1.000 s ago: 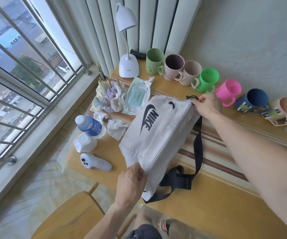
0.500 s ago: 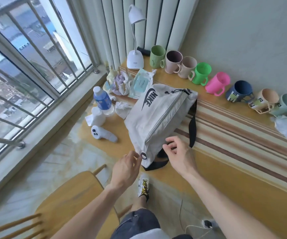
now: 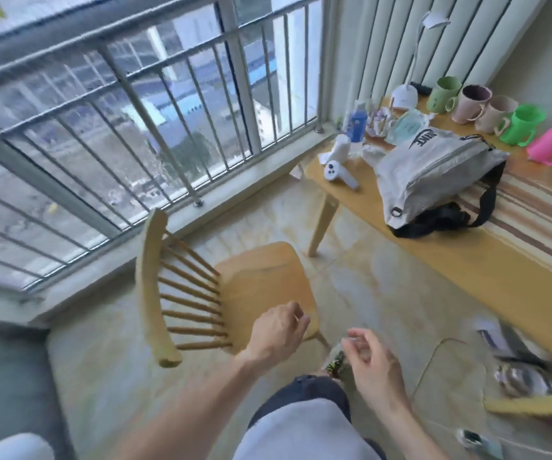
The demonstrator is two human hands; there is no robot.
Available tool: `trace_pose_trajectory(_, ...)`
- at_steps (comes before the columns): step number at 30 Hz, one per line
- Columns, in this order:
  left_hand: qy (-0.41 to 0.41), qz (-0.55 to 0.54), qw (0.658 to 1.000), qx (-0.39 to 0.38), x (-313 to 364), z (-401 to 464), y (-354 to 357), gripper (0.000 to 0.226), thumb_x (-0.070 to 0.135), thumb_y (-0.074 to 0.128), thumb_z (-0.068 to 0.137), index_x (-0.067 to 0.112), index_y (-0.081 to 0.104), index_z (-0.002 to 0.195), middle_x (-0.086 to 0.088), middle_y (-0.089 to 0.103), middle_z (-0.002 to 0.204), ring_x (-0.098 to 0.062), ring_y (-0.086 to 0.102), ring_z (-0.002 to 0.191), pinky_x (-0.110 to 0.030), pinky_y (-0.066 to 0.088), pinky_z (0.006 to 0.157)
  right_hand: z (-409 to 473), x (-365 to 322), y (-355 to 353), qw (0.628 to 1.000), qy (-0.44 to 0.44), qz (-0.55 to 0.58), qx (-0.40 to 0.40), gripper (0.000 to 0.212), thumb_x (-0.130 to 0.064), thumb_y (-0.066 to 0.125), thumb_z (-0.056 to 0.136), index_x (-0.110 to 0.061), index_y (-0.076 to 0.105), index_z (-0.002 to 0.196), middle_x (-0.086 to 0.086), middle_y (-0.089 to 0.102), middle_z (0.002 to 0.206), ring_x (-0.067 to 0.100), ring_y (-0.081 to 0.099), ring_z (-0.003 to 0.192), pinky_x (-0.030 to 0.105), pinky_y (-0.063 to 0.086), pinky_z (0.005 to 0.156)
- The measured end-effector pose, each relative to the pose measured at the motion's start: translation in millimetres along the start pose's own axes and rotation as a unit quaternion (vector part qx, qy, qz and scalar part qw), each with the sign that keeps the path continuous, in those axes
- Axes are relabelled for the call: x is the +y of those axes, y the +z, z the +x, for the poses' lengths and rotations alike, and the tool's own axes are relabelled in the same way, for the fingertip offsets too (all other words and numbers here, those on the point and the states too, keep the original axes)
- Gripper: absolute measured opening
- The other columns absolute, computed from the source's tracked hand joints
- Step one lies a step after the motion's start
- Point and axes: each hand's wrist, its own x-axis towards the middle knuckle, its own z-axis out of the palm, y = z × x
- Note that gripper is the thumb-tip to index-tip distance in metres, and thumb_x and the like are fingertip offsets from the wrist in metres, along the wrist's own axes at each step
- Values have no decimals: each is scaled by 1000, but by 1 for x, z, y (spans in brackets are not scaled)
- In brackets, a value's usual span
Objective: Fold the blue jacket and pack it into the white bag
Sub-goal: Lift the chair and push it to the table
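White bag (image 3: 433,174) w/ black logo lies on its side on the wooden table (image 3: 467,260), zip closed, bulging, black strap (image 3: 450,217) bunched at its near end, near the table's front edge. Blue jacket not seen; picture is blurred.

Bright daylight from the window (image 3: 135,127); motion blur, wide-angle edge bending.

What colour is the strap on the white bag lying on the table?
Black. The white fabric bag has a black webbing strap, seen best in the head view.
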Motion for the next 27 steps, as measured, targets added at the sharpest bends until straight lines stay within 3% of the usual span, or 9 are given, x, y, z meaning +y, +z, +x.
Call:
trace_pose_trajectory(2, -12, 16, 1000, 15, -27, -42, -18, 34, 53, 39, 97, 26, 61, 100, 0, 71, 99, -25, 65, 91, -38, 54, 76, -45, -3, 31, 1000, 9, 18, -24, 6, -32, 68, 94, -37, 66, 97, -13, 74, 91, -3, 68, 74, 15, 48, 65)
trace_pose_trajectory(5, -18, 36, 998, 54, -66, -87, -44, 34, 53, 38, 98, 26, 60, 101, 0, 71, 100, -22, 66, 92, -37, 54, 78, -91, -10, 86, 998, 20, 30, -48, 22, -25, 75, 89, -44, 66, 84, -17, 74, 78, 1, 70, 72, 20, 55, 68)
trace_pose_trajectory(7, -22, 26, 997, 71, -87, -103, -59, 34, 53, 37, 97, 27, 59, 102, 2, 70, 102, -20, 66, 93, -37, 54, 78, -107, -17, 119, 997, 14, 47, -54, 30, -16, 77, 87, -44, 66, 79, -22, 73, 78, -8, 67, 76, 8, 52, 68)
trace_pose_trajectory(11, -37, 2, 995, 94, -137, -122, -96, 33, 50, 37, 95, 27, 59, 103, 2, 68, 104, -20, 63, 99, -39, 52, 84, -123, -48, 179, 996, 6, 76, -47, 15, -2, 74, 87, -16, 72, 90, 5, 72, 77, -18, 60, 74, 2, 46, 60)
trace_pose_trajectory(13, -46, 6, 991, 122, -172, -123, -117, 31, 50, 39, 96, 29, 60, 105, 3, 66, 105, -19, 61, 100, -38, 51, 85, -124, -71, 211, 996, 0, 79, -44, 14, -9, 73, 89, -22, 69, 91, 5, 73, 84, -19, 60, 73, 7, 46, 60)
trace_pose_trajectory(15, -53, 14, 988, 146, -208, -118, -139, 27, 51, 41, 97, 34, 59, 107, 4, 63, 107, -19, 60, 101, -36, 51, 84, -121, -94, 243, 997, -10, 45, -55, 16, -26, 71, 91, -40, 62, 93, -11, 72, 92, -17, 60, 80, 12, 46, 62)
trace_pose_trajectory(17, -46, 10, 988, 150, -244, -107, -159, 27, 49, 43, 98, 34, 61, 111, 1, 62, 110, -21, 59, 105, -37, 51, 87, -112, -115, 278, 998, -23, 17, -52, 17, -34, 68, 92, -47, 57, 97, -15, 68, 97, -6, 65, 83, 16, 50, 68)
trace_pose_trajectory(21, -21, 13, 994, 104, -299, -76, -196, 35, 45, 42, 101, 29, 63, 123, -4, 59, 123, -25, 56, 117, -39, 51, 93, -97, -156, 346, 999, -40, -22, 21, 22, -37, 65, 94, -35, 58, 114, -10, 64, 108, 11, 63, 100, 33, 53, 82)
trace_pose_trajectory(27, 21, 34, 998, 40, -333, -46, -238, 39, 46, 41, 100, 28, 60, 130, -6, 56, 130, -26, 56, 122, -40, 49, 97, -95, -209, 382, 997, 14, -65, 41, 35, -46, 55, 98, -31, 52, 130, -6, 59, 126, 17, 60, 112, 31, 45, 80)
